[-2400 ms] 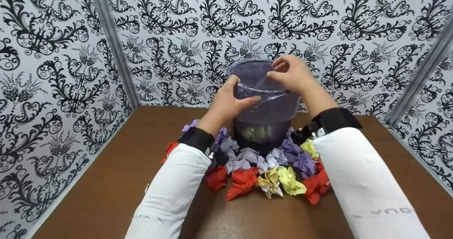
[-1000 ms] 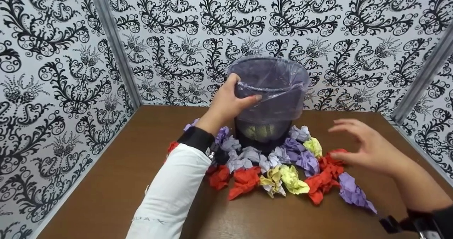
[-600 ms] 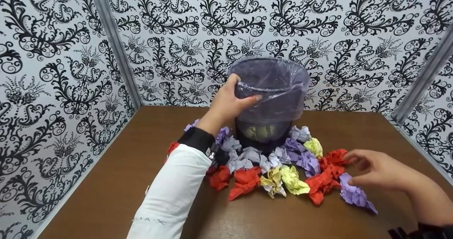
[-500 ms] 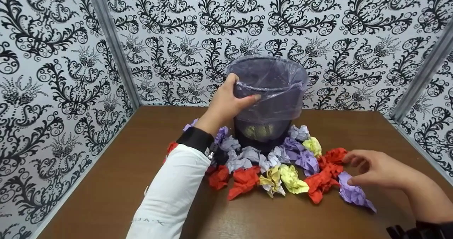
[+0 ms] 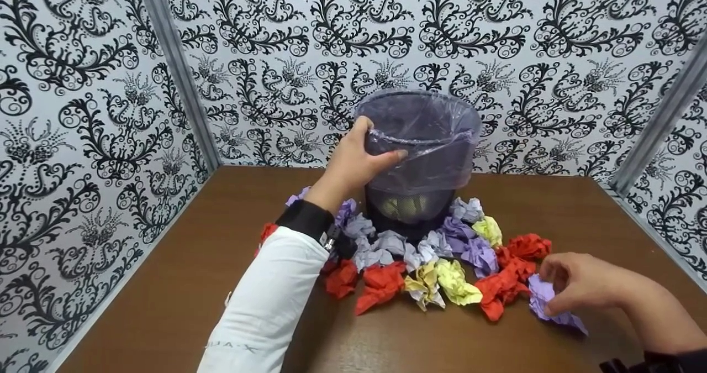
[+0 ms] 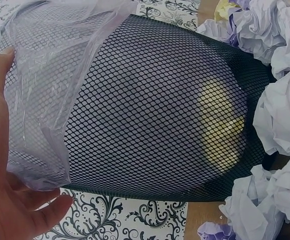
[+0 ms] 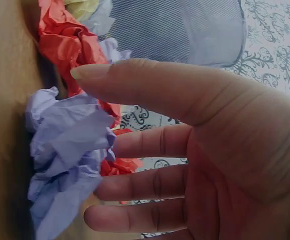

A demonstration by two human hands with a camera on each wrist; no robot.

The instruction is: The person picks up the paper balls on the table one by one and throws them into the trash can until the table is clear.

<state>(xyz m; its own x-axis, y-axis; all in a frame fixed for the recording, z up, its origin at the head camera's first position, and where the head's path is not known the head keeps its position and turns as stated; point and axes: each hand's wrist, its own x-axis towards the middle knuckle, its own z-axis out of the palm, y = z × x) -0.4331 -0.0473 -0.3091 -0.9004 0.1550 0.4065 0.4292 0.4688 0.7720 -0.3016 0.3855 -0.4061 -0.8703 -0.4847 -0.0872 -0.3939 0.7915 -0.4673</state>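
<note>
A black mesh wastebasket (image 5: pixel 420 213) stands upright on the table, with a clear purple-tinted bag (image 5: pixel 436 166) folded over its rim. My left hand (image 5: pixel 353 157) grips it at the left of the rim, through the bag. Yellow crumpled paper (image 6: pixel 220 125) shows through the mesh near the bottom. At the right, my right hand (image 5: pixel 591 284) is over a purple crumpled paper ball (image 5: pixel 552 306). In the right wrist view the thumb and spread fingers reach to either side of that purple ball (image 7: pixel 70 145), with no clear pinch on it.
Several crumpled paper balls ring the front of the wastebasket: grey-white (image 5: pixel 389 243), red (image 5: pixel 381 284), yellow (image 5: pixel 457 284) and more purple (image 5: pixel 480 254). Patterned wall panels (image 5: pixel 265 58) close off the back and sides of the brown table (image 5: pixel 182 284).
My right hand has left the bag's rim, come down to the right and lowered over the purple paper ball. The left hand has kept its hold on the wastebasket.
</note>
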